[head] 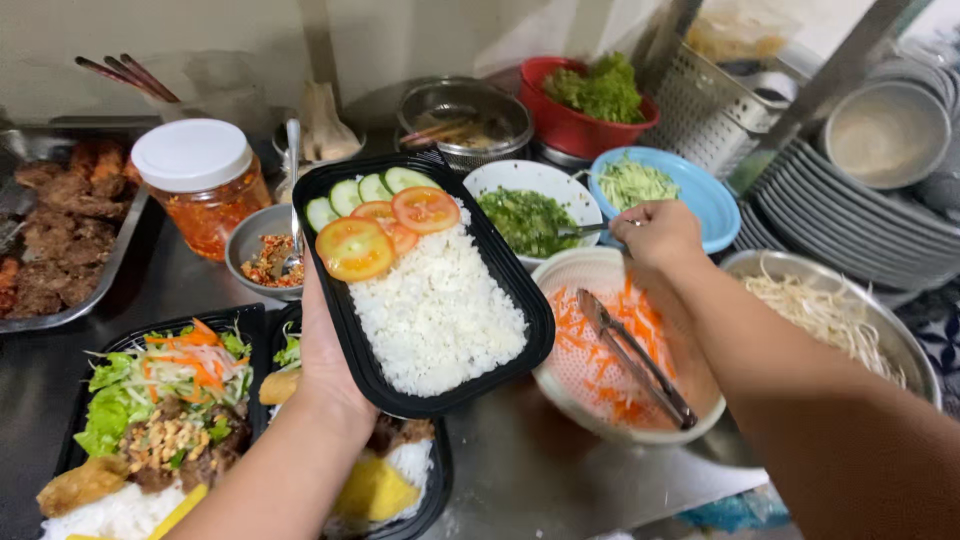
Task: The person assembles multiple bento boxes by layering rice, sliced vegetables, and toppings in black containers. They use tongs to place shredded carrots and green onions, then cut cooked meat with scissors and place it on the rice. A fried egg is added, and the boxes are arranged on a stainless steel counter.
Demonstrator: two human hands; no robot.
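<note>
Setting: a stainless steel counter (520, 470) in a food-prep kitchen, crowded with bowls and trays.

Item held: a black rectangular meal tray (340, 300), lifted above the counter and tilted slightly, carried from beneath by the left hand (325, 360) — palm cupped under the near-left edge, fingers hidden under the base. It is loaded with white rice (435, 310), tomato slices (385, 230) and cucumber slices (365, 190) at the far end.

Right hand (655, 232): closed in a pinch on the handle of a metal spoon (575, 230), whose bowl is sunk in the white bowl of chopped greens (528, 215).

Adjacent: a white strainer bowl of shredded carrot (600, 350) with metal tongs (640, 360) laid in it; a blue plate of pale green shreds (660, 190); a steel bowl of bean sprouts (830, 310); a small bowl of chilli paste (268, 255); a white-lidded jar of red sauce (205, 185); a red bowl of lettuce (595, 105); a tray of grilled meat (60, 230); two filled meal trays (160, 410) below; stacked plates (850, 215).

Risk, as judged: the tray is supported at one edge only — rice could slide or the tray tip onto the filled trays. Oily greens could be dripped from the spoon across the carrot.
</note>
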